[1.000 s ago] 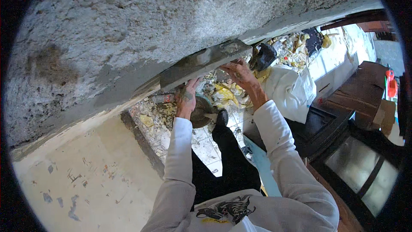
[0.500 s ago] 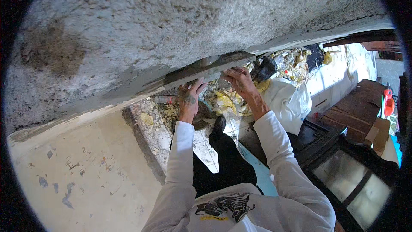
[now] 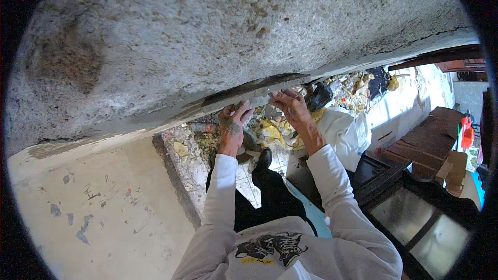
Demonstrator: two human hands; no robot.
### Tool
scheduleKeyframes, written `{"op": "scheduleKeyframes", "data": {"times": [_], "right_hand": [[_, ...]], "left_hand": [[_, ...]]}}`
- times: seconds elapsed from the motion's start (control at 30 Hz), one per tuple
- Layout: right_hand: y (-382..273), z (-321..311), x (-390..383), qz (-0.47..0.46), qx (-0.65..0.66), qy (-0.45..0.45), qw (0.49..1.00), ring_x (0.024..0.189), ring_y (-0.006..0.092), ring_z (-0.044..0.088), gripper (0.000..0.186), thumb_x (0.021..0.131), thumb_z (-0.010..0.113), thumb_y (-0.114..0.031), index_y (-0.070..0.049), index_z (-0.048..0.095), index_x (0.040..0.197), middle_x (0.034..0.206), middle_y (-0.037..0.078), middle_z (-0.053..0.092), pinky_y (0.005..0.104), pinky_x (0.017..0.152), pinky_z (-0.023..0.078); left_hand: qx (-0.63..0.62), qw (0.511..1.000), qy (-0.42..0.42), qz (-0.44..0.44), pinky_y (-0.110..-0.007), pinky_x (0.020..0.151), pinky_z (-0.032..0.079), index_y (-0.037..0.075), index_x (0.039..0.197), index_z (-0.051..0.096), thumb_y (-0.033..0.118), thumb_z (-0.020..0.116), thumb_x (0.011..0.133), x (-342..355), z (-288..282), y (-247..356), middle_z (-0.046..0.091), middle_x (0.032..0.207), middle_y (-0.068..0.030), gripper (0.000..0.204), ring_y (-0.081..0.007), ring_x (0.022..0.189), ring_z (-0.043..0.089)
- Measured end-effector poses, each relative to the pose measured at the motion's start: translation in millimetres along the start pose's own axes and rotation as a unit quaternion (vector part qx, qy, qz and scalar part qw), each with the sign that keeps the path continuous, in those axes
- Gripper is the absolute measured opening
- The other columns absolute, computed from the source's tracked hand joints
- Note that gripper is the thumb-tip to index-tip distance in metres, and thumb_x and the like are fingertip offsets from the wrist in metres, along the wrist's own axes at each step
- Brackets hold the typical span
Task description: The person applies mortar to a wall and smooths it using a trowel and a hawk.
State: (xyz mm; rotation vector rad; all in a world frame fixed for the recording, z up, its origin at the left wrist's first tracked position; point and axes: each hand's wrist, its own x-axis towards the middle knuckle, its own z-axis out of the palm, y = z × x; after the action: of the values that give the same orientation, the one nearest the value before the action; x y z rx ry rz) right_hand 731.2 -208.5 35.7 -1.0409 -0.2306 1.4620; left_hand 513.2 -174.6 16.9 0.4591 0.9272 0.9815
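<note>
Head view: the bare right hand (image 3: 292,110) pinches, thumb and fingertips together, the near edge of a long, flat grey strip (image 3: 252,88). The bare left hand (image 3: 232,127) touches that edge farther left, fingers bent; whether they close on it, I cannot tell. The strip lies directly beyond both grips, along the rough grey-white wall's (image 3: 171,36) edge. A crumpled white sack (image 3: 345,136) lies right of the right grip.

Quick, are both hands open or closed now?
Left hand: part curled, fingertips at the grey strip along its lower edge; grip can't be told.
Right hand: fingers bent at that edge; grip likewise unclear.
</note>
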Motion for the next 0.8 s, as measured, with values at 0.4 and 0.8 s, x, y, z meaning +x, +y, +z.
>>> {"op": "scheduleKeyframes", "data": {"times": [0.4, 0.8], "right_hand": [[-51.8, 38.6, -26.2, 0.016, -0.020, 0.020, 0.999, 0.094, 0.0229, 0.071, 0.030, 0.092, 0.078, -0.012, 0.007, 0.066, 0.112, 0.110, 0.013, 0.071, 0.0314, 0.086, 0.060], [-124.6, 103.8, -70.8, -0.028, -0.032, 0.019, 0.999, 0.100, 0.0263, 0.072, 0.034, 0.090, 0.080, -0.013, 0.009, 0.067, 0.112, 0.111, 0.017, 0.072, 0.0355, 0.085, 0.062]], "left_hand": [[-0.013, 1.000, 0.017, 0.007, -0.053, 0.108, 0.054, -0.002, 0.114, 0.068, 0.004, 0.073, 0.093, -38.5, 62.9, 59.9, 0.068, 0.122, -0.0150, 0.023, -0.0293, 0.123, 0.063], [-0.008, 0.999, 0.022, 0.042, -0.043, 0.090, 0.065, 0.001, 0.112, 0.069, 0.011, 0.081, 0.088, -74.1, 126.8, 130.5, 0.070, 0.114, -0.0109, 0.029, -0.0240, 0.108, 0.069]]}}
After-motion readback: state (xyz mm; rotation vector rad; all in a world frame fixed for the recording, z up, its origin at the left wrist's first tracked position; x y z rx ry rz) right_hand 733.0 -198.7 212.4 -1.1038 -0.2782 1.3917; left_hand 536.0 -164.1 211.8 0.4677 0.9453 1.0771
